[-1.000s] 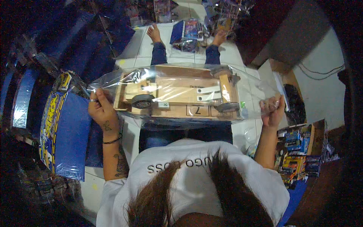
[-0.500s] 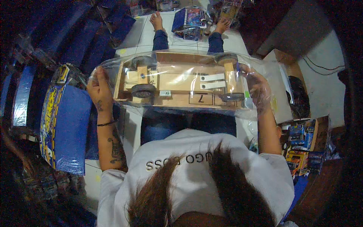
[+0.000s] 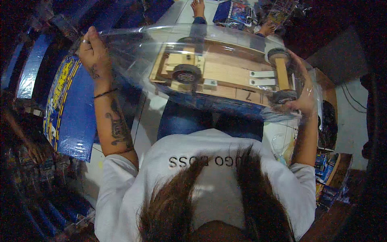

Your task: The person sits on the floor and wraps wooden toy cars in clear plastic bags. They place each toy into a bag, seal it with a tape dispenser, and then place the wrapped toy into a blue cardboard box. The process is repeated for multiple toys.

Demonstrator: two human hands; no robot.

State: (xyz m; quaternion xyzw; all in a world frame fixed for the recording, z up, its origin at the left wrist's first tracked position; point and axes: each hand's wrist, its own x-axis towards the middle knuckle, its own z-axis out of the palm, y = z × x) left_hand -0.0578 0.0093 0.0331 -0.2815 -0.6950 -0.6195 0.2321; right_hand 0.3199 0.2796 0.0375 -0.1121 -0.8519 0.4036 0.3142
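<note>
A wooden toy truck (image 3: 229,71) hangs in front of me above my lap, its underside with black wheels and white metal strips turned toward me. Clear plastic wrap (image 3: 133,50) encloses it and stretches out past its left end. My left hand (image 3: 94,52) is closed, pinching the gathered end of the wrap, apart from the truck itself. At the truck's right end, my right hand (image 3: 304,90) grips the wheel end through the plastic, thumb below and fingers behind.
A blue wrapped box (image 3: 76,109) stands on the floor at my left. Beyond my feet lies another wrapped blue box (image 3: 234,15). An open carton (image 3: 325,86) with dark contents is at the right, above several boxed toys (image 3: 325,167). Another person's hand (image 3: 36,151) shows at far left.
My left hand has moved up and away from the truck, pulling the plastic out leftward. The truck has shifted right and tilted, its right end lower. My right hand has moved right with it.
</note>
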